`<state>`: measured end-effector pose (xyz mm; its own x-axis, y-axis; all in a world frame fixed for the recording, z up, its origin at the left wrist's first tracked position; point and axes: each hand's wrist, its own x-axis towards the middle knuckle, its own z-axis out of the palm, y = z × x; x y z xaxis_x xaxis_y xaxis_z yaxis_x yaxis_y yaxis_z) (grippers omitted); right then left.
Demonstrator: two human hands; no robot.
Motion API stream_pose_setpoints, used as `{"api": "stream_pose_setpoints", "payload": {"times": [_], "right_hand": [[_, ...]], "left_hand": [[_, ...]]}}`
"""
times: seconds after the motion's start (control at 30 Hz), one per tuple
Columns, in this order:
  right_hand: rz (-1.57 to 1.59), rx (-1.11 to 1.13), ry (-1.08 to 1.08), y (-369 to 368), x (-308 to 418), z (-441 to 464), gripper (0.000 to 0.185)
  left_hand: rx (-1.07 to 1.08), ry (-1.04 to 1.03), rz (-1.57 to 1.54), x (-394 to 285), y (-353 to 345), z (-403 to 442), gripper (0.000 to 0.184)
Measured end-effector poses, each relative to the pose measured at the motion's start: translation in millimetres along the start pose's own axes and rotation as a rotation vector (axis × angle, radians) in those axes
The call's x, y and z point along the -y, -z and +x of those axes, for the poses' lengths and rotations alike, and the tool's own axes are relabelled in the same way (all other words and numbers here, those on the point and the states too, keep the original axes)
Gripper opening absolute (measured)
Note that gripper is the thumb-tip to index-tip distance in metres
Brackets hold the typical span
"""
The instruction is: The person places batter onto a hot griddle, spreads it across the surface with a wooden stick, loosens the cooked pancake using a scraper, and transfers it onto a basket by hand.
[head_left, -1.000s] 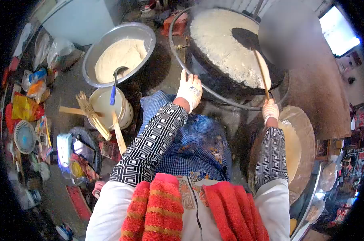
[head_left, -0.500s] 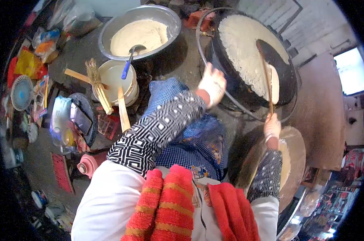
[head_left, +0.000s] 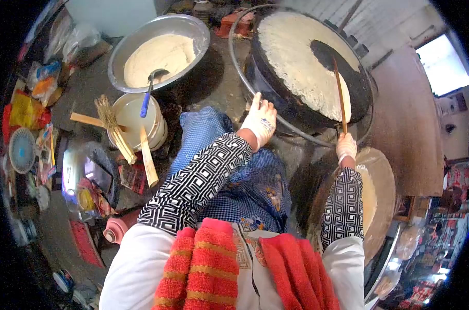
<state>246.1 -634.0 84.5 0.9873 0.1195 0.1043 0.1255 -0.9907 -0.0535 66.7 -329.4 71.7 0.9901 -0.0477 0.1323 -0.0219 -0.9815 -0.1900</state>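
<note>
My left hand point(head_left: 260, 123), in a thin white glove, lies over the near left side of a metal ring point(head_left: 307, 138). Its fingers bend over the ring, though their undersides are hidden. The ring circles a round black griddle point(head_left: 359, 88). Pale batter point(head_left: 296, 51) covers much of the griddle, leaving a dark patch at its middle and right. My right hand point(head_left: 346, 147), also gloved, is closed around the near end of a long, thin wooden spreader point(head_left: 341, 95). The spreader's blade lies along the batter's right edge.
A metal basin point(head_left: 202, 44) of pale dough or batter stands left of the griddle, with a blue-handled ladle point(head_left: 146, 103) in it. Below are a white bucket point(head_left: 159, 135) and a straw brush point(head_left: 113, 119). A large shallow pan point(head_left: 382, 206) lies by my right forearm.
The batter now reaches the spreader, and the bare dark strip left of it is covered. My left hand stays at the ring, less blurred. The whole view has shifted slightly.
</note>
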Motion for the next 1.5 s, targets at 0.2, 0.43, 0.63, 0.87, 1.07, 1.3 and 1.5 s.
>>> {"api": "stream_pose_setpoints", "payload": {"times": [0.2,0.43,0.63,0.87,1.07,1.3,1.5], "right_hand": [[0.056,0.005,0.125,-18.7,-1.2,-40.1,0.033],[-0.087,-0.038,0.093,10.2,14.0,-12.1,0.032],[-0.063,-0.025,0.034,7.2,8.8,4.3,0.029],[-0.061,-0.006,-0.010,-0.4,-3.3,-4.8,0.036],[0.237,0.035,0.147,-29.1,4.2,-35.2,0.033],[-0.029,-0.021,0.085,22.6,15.8,-26.5,0.034],[-0.064,0.009,0.021,18.8,8.0,-14.9,0.035]], "left_hand": [[0.066,0.079,-0.055,11.4,-3.9,5.6,0.043],[0.068,0.141,-0.069,37.1,-3.9,17.9,0.040],[0.125,0.181,-0.023,48.8,7.1,14.2,0.042],[0.259,0.275,-0.045,69.5,19.6,27.4,0.046],[0.089,0.075,-0.176,17.5,28.0,16.4,0.046],[0.024,-0.005,-0.050,-11.8,12.3,-2.4,0.049],[0.030,0.008,0.003,2.0,5.6,3.7,0.046]]}}
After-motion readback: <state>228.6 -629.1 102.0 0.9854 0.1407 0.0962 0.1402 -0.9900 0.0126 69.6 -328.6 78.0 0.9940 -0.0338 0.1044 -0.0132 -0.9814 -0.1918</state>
